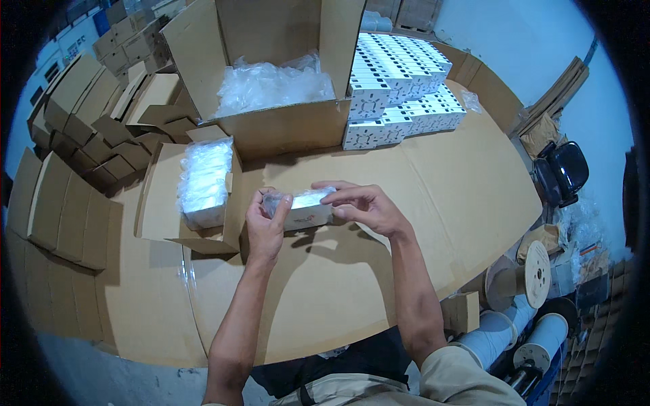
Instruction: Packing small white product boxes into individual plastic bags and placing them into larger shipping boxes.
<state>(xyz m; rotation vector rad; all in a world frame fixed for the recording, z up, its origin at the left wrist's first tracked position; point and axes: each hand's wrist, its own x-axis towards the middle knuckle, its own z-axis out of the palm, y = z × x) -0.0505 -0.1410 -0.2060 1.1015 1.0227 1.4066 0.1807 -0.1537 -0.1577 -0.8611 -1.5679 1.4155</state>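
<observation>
Between my two hands, above the cardboard-covered table, is a small white box (308, 217) in a clear plastic bag. My left hand (266, 222) grips its left end, thumb on the near side and fingers behind. At the right end, the thumb and fingers of my right hand (365, 205) close on the bagged box. Just left of my hands stands an open brown carton (161, 199). A row of similar bagged white boxes (206, 177) fills part of it.
A large open carton (291, 128) of clear plastic bags (271, 86) stands at the back. Beside it are stacked white boxes (399, 88). Folded brown cartons (61, 210) line the left side. Cable spools (537, 274) and a black chair (565, 172) stand beyond the table's right edge.
</observation>
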